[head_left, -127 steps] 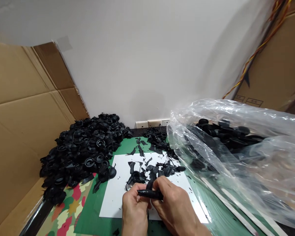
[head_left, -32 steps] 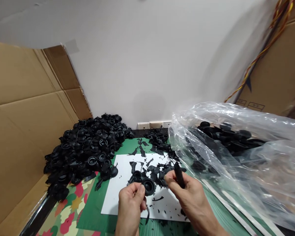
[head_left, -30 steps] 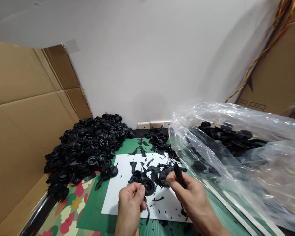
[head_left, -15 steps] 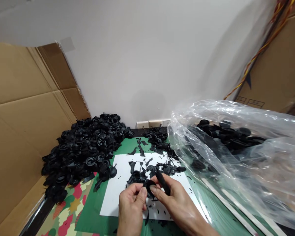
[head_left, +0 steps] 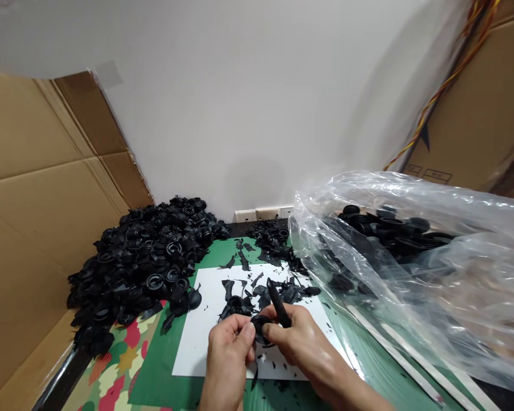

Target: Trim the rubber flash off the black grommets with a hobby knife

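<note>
Thumb and fingers of my left hand pinch a small round black rubber part by its left edge. My right hand is closed around a dark pen-shaped tool, its pointed end up and away from me. The right thumb also presses on the rubber part, whose underside is hidden. A thin black strip hangs below the left fingers. Both hands are over a white sheet, where black rubber scraps lie scattered just beyond them.
A big heap of ribbed black rubber parts rises at the left against a cardboard panel. On the right, a clear plastic bag holds more black parts. Under the sheet lies a green mat; a wall with sockets stands behind.
The tool in my right hand has tilted, so its pointed end now shows higher. My fingers have shifted slightly on the rubber part, and the view has moved a little.
</note>
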Available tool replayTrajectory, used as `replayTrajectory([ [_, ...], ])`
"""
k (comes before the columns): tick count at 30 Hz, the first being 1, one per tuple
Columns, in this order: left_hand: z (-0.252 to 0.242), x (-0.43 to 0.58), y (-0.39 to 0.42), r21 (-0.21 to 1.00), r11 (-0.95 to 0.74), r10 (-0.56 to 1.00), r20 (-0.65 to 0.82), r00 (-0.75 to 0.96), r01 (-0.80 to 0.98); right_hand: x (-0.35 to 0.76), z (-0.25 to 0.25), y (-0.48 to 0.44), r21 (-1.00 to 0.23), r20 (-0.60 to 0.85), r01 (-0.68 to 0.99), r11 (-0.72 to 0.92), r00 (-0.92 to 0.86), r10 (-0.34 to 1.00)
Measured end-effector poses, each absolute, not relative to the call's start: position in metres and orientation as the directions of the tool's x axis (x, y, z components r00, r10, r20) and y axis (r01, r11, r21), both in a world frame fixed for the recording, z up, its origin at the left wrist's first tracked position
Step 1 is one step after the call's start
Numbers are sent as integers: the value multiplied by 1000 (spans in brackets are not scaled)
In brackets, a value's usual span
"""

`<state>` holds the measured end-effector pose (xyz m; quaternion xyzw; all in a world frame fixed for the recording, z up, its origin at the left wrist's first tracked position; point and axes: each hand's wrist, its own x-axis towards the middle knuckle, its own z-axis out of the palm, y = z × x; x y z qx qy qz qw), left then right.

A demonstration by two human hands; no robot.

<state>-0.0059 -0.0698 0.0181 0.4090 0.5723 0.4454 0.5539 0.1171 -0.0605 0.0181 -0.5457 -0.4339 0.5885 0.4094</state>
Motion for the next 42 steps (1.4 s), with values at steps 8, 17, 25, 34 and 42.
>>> replayTrajectory([
  [8,25,-3,-67,932,348,937,-349,12,-96,118,6,-55,-947,-321,-4,-321,-55,946],
  [17,22,-1,-69,946,323,945,-324,-47,-36,118,20,-57,-957,-289,46,-288,-18,957],
  [25,24,-3,-66,923,358,934,-354,55,-144,121,8,-55,-949,-314,23,-313,-61,947],
  [34,22,-2,-70,955,295,954,-296,-56,-27,117,17,-57,-953,-303,35,-302,-12,953],
  [42,21,-5,-65,961,276,957,-275,-94,-2,126,20,-64,-964,-265,-7,-265,-7,964],
])
